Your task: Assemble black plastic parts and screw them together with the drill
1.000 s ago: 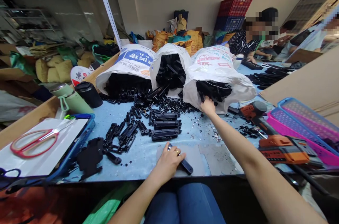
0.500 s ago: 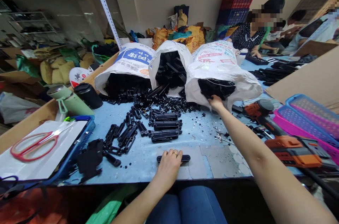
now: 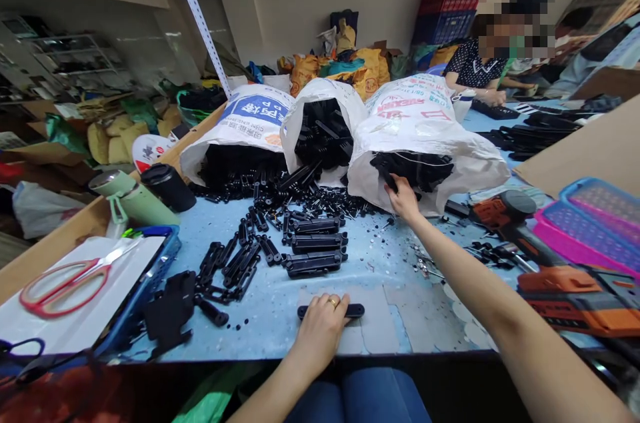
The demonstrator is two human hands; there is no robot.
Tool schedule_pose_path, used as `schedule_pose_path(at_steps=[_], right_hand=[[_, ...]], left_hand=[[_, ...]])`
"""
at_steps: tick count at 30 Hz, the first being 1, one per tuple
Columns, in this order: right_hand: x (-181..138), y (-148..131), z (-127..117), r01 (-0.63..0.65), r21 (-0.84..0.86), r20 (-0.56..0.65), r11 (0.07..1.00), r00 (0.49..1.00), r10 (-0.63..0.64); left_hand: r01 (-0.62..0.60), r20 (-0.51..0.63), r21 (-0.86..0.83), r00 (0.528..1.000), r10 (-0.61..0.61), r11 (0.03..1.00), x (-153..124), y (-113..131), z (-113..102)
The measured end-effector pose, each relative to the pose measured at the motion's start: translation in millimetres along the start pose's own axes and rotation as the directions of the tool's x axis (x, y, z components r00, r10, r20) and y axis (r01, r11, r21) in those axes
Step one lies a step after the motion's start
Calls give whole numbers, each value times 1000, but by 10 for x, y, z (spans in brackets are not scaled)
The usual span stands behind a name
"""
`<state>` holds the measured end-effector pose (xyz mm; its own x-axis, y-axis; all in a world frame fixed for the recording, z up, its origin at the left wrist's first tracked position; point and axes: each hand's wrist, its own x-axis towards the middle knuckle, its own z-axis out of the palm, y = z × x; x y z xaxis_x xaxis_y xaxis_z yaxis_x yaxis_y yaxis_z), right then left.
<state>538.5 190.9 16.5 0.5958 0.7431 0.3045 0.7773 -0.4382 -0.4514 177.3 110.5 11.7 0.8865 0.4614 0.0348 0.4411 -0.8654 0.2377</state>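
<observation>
My left hand (image 3: 320, 328), a ring on one finger, is closed over a black elongated plastic bar (image 3: 356, 310) lying near the table's front edge. At the mouth of the right white sack (image 3: 425, 120), my right hand (image 3: 404, 200) has its fingers closed on a dark plastic piece (image 3: 387, 178), whose full shape is lost against the black parts inside. Beyond my left hand, several black bar assemblies (image 3: 316, 244) lie stacked in a row. Loose black links (image 3: 243, 258) are heaped left of them. A flat black bracket (image 3: 170, 313) rests farther left.
A middle sack (image 3: 361, 113) and a left sack (image 3: 200, 138) spill black parts and screws. On the right are an orange-black power drill (image 3: 560, 280) and plastic baskets (image 3: 565, 226). Scissors (image 3: 65, 286), a green bottle (image 3: 145, 200) and a black cup (image 3: 170, 186) stand left. A co-worker (image 3: 467, 63) sits behind.
My right hand has shifted slightly left and down at the sack's mouth, and a dark piece now shows at its fingers. My left hand stays on the bar. The view has moved a little.
</observation>
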Motion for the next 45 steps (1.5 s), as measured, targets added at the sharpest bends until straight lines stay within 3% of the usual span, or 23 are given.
schedule_pose_path(at_steps=[2,4,5,6,8,9,10,12,17,21,26,30,34,36,38,43,45], right_hand=[[-397,-40,-264,124,28,89,992,988,-126],[-896,-99,-562,296,87,275,951,911,-308],[-1161,-139,-700,399,134,397,907,817,-418],[-1422,-183,-816,484,197,513,852,690,-511],[-1885,-269,-949,567,257,645,783,502,-576],[-2069,-304,-962,602,247,680,759,450,-579],[-2214,-332,-944,636,215,700,741,429,-571],[-2396,-364,-858,695,113,702,710,450,-551],[-2510,-436,-779,702,-116,589,703,619,-520],[-2555,-551,-888,695,-176,508,697,671,-540],[-2539,-675,-961,694,-199,466,692,688,-556],[-2469,-704,-973,712,-158,467,684,664,-584],[-2377,-493,-885,721,-103,499,685,633,-591],[-2343,-304,-819,700,-33,506,714,627,-592],[-2347,-133,-771,658,28,497,752,644,-582],[-2490,7,-738,575,92,481,813,689,-542],[-2443,57,-741,539,99,467,836,717,-518]], left_hand=[[-2,9,-16,1000,2,1000,3,-11,-16],[-20,16,-47,1000,21,999,6,-33,-36],[-35,23,-68,999,36,997,10,-46,-49],[-49,32,-90,998,52,995,16,-57,-65],[-71,59,-132,995,79,989,35,-68,-104],[-81,76,-150,993,93,985,49,-64,-125],[-89,94,-163,990,105,983,64,-53,-145],[-96,116,-174,986,117,980,96,-12,-180],[-48,84,-194,994,66,980,124,93,-196],[-50,34,-208,998,58,977,88,74,-165],[-96,-9,-241,995,97,966,70,10,-120],[-83,-50,-263,996,73,961,41,-12,-89],[-75,33,-231,996,85,970,90,38,-95],[-137,48,-215,987,151,967,303,109,-107],[-176,-7,-205,984,178,963,708,199,-117],[-41,-62,-207,998,28,978,2073,353,-45],[-29,-47,-216,999,20,976,2437,374,45]])
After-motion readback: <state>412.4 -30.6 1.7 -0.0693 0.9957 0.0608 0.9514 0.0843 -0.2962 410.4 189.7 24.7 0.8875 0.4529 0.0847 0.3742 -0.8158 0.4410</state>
